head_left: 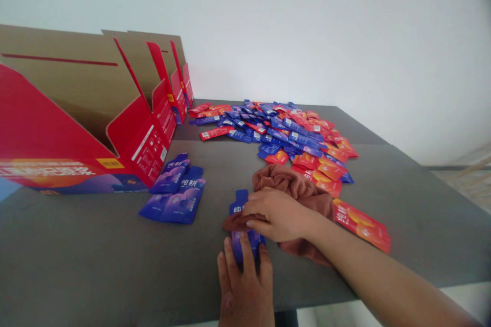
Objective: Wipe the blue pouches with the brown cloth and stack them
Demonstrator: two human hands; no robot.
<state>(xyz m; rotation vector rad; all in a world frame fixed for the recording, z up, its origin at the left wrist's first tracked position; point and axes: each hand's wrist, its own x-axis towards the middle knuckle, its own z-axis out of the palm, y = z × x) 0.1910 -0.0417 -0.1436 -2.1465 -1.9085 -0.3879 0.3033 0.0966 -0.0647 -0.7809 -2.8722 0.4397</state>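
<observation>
A blue pouch (238, 251) with white lettering lies flat on the grey table, partly covered by both hands. The fingers of my left hand (245, 276) are spread and rest on its lower end. Above, my right hand (274, 214) grips a fold of a brown cloth (291, 181) and presses it on the pouch's middle. The bulk of the cloth is bunched behind and beneath my right wrist. Right of the forearm lies a red and orange pouch (364, 225). Several blue pouches (180, 202) overlap to the left, beside the boxes.
Open red cardboard boxes (134, 153) stand in a row along the left of the grey table (95, 255). A large heap of blue and red pouches (276, 127) spreads across the back. A white wall (268, 25) rises behind, and the table's front edge is near me.
</observation>
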